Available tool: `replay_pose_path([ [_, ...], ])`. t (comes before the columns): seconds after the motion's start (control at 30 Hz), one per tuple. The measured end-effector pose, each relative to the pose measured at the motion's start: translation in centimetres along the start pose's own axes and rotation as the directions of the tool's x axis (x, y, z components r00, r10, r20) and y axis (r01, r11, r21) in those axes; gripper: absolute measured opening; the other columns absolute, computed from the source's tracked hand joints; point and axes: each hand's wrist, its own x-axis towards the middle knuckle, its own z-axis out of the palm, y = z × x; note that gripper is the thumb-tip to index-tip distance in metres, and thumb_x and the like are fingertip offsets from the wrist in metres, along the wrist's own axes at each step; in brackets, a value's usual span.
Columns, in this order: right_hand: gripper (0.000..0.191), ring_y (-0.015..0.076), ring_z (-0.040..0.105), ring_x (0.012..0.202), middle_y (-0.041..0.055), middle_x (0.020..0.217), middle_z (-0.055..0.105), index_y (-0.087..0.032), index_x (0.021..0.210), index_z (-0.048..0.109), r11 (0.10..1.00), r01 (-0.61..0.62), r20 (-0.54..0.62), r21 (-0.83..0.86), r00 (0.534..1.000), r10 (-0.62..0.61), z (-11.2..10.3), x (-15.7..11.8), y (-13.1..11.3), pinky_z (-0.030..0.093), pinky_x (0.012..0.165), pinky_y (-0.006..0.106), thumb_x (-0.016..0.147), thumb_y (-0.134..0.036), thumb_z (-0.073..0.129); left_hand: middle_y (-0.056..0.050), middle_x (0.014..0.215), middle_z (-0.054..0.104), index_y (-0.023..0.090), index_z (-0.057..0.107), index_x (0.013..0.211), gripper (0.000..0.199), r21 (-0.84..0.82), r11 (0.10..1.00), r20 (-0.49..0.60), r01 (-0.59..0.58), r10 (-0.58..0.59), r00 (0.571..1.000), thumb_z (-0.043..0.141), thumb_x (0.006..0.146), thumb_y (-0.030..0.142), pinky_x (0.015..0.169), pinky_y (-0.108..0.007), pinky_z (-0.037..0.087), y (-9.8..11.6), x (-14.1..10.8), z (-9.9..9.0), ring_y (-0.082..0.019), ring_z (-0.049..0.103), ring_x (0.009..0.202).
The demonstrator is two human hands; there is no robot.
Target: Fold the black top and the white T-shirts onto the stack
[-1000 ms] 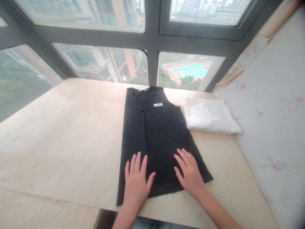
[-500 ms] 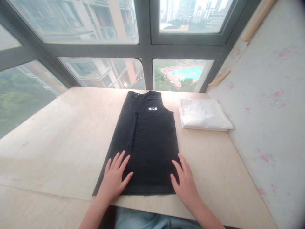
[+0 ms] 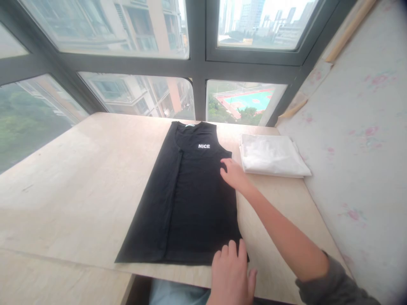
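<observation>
A black sleeveless top (image 3: pixel 203 199) with white "NICE" lettering lies flat on the pale surface, its neckline toward the window. Its left side is folded inward, leaving a lengthwise edge down the front. My left hand (image 3: pixel 230 271) is over the lower right corner by the hem, fingers stretched forward and thumb apart. Farther up, my right hand (image 3: pixel 235 173) reaches to the garment's right side just below the armhole. Its fingers are slightly bent, with a gap to the thumb, and no fabric shows between them.
A folded white cloth (image 3: pixel 271 156) lies to the right of the top, close to the flowered wall (image 3: pixel 359 169). Grey window frames (image 3: pixel 199 67) border the far side of the pale surface (image 3: pixel 79 190). Its front edge runs close to my lap.
My left hand has moved right, from the folded left side to the lower right corner. My right hand has gone up from the lower right side to below the armhole.
</observation>
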Motion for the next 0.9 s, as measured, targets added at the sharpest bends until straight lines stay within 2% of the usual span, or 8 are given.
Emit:
replay_pose_path([
  [0.1, 0.040, 0.0287, 0.060, 0.118, 0.0215, 0.127, 0.061, -0.009, 0.129, 0.057, 0.989, -0.100, 0.046, -0.105, 0.993, 0.105, -1.7, 6.6, 0.2, 0.048, 0.100, 0.038, 0.091, -0.016, 0.049, -0.013, 0.097, 0.065, 0.019, 0.052, 0.141, 0.065, -0.019, 1.000, 0.111, 0.010, -0.007, 0.994, 0.059, 0.086, 0.054, 0.072, -0.042, 0.049, 0.6, 1.1, -0.8, -0.030, 0.064, 0.086],
  [0.2, 0.041, 0.0333, 0.062, 0.116, 0.0262, 0.121, 0.062, -0.005, 0.126, 0.057, 0.966, -0.179, 0.072, -0.186, 0.978, 0.195, -1.9, 10.3, 1.4, 0.049, 0.095, 0.041, 0.086, -0.011, 0.054, -0.015, 0.096, 0.065, 0.018, 0.052, 0.140, 0.063, -0.031, 1.000, 0.213, 0.006, 0.001, 0.977, 0.058, 0.087, 0.052, 0.071, -0.043, 0.049, 0.9, 2.1, -1.4, -0.033, 0.065, 0.086],
  [0.4, 0.037, 0.0303, 0.068, 0.105, 0.0224, 0.111, 0.069, -0.007, 0.115, 0.066, 0.931, -0.225, 0.185, -0.288, 0.941, 0.285, -0.9, 12.7, 3.1, 0.052, 0.085, 0.035, 0.078, -0.017, 0.065, -0.018, 0.097, 0.066, 0.013, 0.067, 0.105, 0.029, -0.046, 0.999, 0.322, 0.013, 0.002, 0.947, 0.064, 0.082, 0.031, 0.068, -0.043, 0.048, 1.3, 3.4, -1.3, -0.035, 0.067, 0.085],
  [0.53, 0.022, 0.0257, 0.071, 0.082, 0.0161, 0.080, 0.073, -0.006, 0.091, 0.072, 0.933, -0.219, 0.266, -0.284, 0.917, 0.296, -1.2, 13.7, 3.3, 0.052, 0.074, 0.029, 0.076, -0.019, 0.065, -0.015, 0.091, 0.067, 0.014, 0.067, 0.098, 0.022, -0.113, 0.993, 0.306, -0.034, 0.067, 0.950, 0.061, 0.077, 0.019, 0.066, -0.041, 0.049, 0.1, 3.6, -1.7, -0.033, 0.067, 0.084],
  [0.63, 0.022, 0.0245, 0.070, 0.081, 0.0146, 0.079, 0.073, -0.007, 0.091, 0.072, 0.945, -0.188, 0.241, -0.266, 0.936, 0.255, -2.2, 14.4, 2.5, 0.050, 0.073, 0.028, 0.076, -0.021, 0.062, -0.009, 0.086, 0.068, 0.018, 0.065, 0.099, 0.036, -0.098, 0.992, 0.202, -0.080, 0.099, 0.974, 0.059, 0.066, 0.005, 0.061, -0.037, 0.049, -2.1, 2.6, -2.6, -0.029, 0.068, 0.078],
  [0.73, 0.035, 0.0245, 0.068, 0.093, 0.0136, 0.101, 0.073, -0.011, 0.109, 0.068, 0.964, -0.132, 0.168, -0.233, 0.970, 0.173, -2.6, 15.5, -0.2, 0.049, 0.078, 0.028, 0.077, -0.023, 0.062, -0.005, 0.080, 0.068, 0.020, 0.062, 0.109, 0.042, -0.068, 0.990, -0.064, -0.126, 0.122, 0.990, 0.054, 0.070, 0.006, 0.056, -0.033, 0.049, -5.2, 0.4, -4.0, -0.024, 0.067, 0.068],
  [0.83, 0.035, 0.0244, 0.066, 0.100, 0.0103, 0.110, 0.071, -0.017, 0.112, 0.066, 0.982, -0.056, 0.147, -0.181, 0.986, 0.084, -1.3, 16.7, -4.5, 0.050, 0.083, 0.029, 0.078, -0.024, 0.060, -0.005, 0.083, 0.071, 0.019, 0.060, 0.117, 0.038, -0.034, 0.992, -0.343, -0.125, 0.106, 0.933, 0.046, 0.083, 0.011, 0.057, -0.030, 0.052, -9.0, -2.2, -5.5, -0.019, 0.068, 0.068],
  [0.9, 0.031, 0.0250, 0.066, 0.102, 0.0106, 0.111, 0.070, -0.017, 0.109, 0.068, 0.989, -0.018, 0.160, -0.146, 0.986, 0.041, 0.6, 17.3, -7.5, 0.051, 0.084, 0.031, 0.080, -0.024, 0.059, -0.005, 0.089, 0.073, 0.019, 0.060, 0.118, 0.034, 0.010, 0.998, -0.434, -0.064, 0.062, 0.899, 0.042, 0.089, 0.014, 0.062, -0.028, 0.055, -11.6, -3.6, -5.9, -0.018, 0.071, 0.074],
])
